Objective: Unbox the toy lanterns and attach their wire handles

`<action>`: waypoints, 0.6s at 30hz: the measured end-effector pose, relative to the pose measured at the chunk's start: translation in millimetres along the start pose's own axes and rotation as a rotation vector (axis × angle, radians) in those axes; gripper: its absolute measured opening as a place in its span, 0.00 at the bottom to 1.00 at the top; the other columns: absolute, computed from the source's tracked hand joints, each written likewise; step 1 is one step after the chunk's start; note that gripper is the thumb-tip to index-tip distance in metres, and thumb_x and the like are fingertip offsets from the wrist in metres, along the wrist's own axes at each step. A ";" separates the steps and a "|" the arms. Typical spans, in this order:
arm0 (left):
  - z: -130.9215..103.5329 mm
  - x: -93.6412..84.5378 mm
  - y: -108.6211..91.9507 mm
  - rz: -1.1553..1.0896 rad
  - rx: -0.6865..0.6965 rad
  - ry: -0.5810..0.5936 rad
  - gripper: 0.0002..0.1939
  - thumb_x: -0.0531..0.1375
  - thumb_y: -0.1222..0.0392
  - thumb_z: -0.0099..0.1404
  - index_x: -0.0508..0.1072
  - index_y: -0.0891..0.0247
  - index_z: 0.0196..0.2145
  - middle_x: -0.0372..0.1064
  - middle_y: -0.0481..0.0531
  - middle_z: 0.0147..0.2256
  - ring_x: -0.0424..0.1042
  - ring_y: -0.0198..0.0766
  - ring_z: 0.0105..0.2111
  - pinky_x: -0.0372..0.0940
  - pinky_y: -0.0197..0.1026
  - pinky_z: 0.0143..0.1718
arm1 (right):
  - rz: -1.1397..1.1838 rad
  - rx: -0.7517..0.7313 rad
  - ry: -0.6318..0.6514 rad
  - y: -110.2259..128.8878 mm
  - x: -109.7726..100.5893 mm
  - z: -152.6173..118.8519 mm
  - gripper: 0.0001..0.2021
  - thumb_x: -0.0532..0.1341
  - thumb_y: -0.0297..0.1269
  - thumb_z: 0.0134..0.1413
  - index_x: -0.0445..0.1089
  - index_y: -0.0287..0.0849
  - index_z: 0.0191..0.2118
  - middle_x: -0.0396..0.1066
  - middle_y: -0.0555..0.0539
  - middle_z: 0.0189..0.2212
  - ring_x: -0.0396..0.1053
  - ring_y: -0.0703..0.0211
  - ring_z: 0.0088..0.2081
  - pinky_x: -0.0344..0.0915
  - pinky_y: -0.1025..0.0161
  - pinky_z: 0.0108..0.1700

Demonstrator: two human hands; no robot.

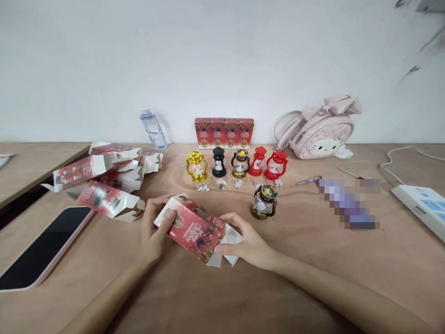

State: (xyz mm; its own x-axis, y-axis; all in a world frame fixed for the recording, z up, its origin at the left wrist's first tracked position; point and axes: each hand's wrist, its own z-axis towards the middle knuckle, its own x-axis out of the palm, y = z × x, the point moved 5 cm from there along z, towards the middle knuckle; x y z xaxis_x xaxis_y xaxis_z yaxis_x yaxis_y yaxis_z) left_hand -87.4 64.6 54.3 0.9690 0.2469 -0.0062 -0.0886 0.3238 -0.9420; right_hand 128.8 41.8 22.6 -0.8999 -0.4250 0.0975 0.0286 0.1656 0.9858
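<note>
We're holding a red box [196, 227] above the bench [194, 297], its flaps gaping at 4 o'clock. We're judging work approx. midway: four boxes [231, 134] are standing at 12, six lanterns are sitting unboxed, i.e. five lanterns [240, 172] at 1 and another lantern [263, 206] at 2, w/ flap-ended boxes [104, 197] lying at 10. Our L hand [158, 225] is clasping one end, thumb atop; our R hand [246, 243], half-curled, is pinching the flap end. Contents: can't tell.
</note>
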 end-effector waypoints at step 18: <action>-1.8 6.9 28.3 -0.132 -0.047 0.170 0.18 0.68 0.47 0.50 0.76 0.61 0.34 0.72 0.53 0.38 0.69 0.45 0.39 0.63 0.38 0.40 | 0.448 0.347 0.183 -36.2 -1.3 3.3 0.21 0.58 0.51 0.45 0.70 0.40 0.39 0.77 0.45 0.36 0.75 0.52 0.40 0.67 0.57 0.46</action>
State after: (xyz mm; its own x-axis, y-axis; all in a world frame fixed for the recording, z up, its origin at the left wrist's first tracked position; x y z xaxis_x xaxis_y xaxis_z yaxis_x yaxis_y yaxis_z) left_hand -82.8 73.8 27.0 0.9968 0.0459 0.0654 0.0487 0.2989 -0.9530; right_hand 127.4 39.3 -13.6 -0.7427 -0.3877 0.5460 0.2169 0.6322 0.7438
